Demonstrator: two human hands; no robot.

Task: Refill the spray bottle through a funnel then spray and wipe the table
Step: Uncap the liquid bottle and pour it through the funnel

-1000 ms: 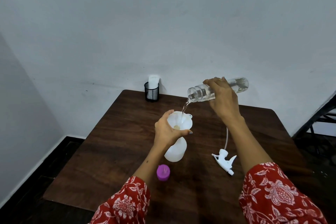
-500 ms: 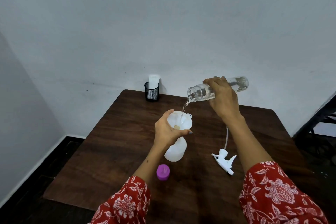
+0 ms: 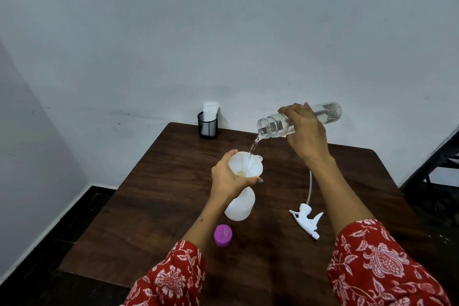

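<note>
Spray bottle (image 3: 240, 205) upright; funnel (image 3: 244, 165) atop.

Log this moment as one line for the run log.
step: refilling | right hand: pours clear bottle | left hand: holds funnel on spray bottle | sprayer head: on table

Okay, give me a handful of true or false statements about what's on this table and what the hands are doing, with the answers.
1. The right hand tilts a clear bottle so water runs into the funnel. True.
2. The trigger sprayer is screwed onto the white spray bottle. False: it lies on the table, apart from the bottle.
3. The left hand holds the funnel's rim. True.
4. The purple cap sits on the clear bottle. False: it stands on the table near the left sleeve.
5. The black mesh cup lies tipped over. False: it stands upright.
</note>
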